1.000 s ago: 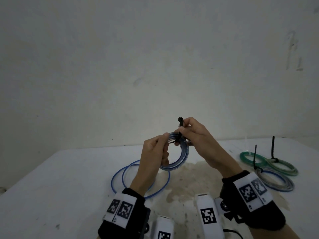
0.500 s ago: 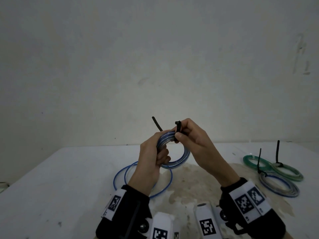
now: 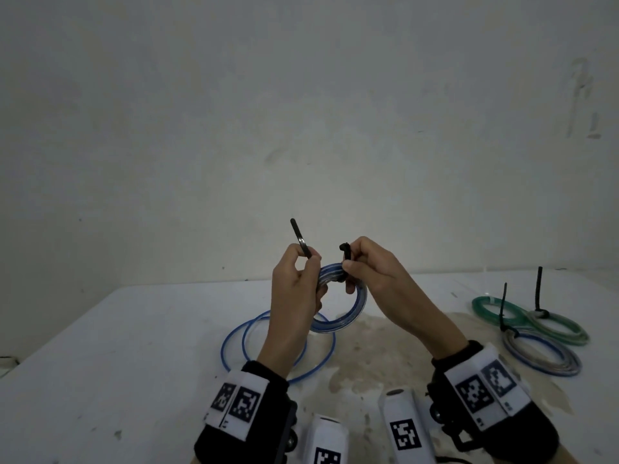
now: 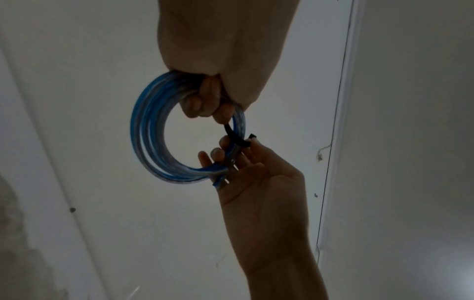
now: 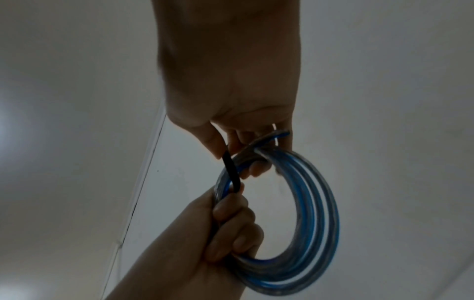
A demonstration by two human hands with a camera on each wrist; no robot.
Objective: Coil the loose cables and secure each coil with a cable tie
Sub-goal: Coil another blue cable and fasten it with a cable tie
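Observation:
I hold a coil of blue and clear cable point(image 3: 355, 312) up above the table, between both hands. A black cable tie point(image 3: 300, 241) runs under the coil's top. My left hand point(image 3: 310, 262) pinches the tie's tail, which sticks up and to the left, while its lower fingers curl round the coil point(image 4: 147, 132). My right hand point(image 3: 348, 265) pinches the tie's head end point(image 3: 345, 253) against the coil. In the right wrist view the tie point(image 5: 231, 170) crosses the coil point(image 5: 310, 203) between the two hands.
A loose blue cable point(image 3: 236, 343) lies in wide loops on the white table point(image 3: 117, 346) below my hands. At the right lie three tied coils: a green one point(image 3: 482, 308), a pale green one point(image 3: 566, 333) and a grey-blue one point(image 3: 549, 360). A wall stands behind the table.
The tie's tail has come out on the left of the coil. My left hand has taken hold of it and drawn it up and to the left, away from my right hand.

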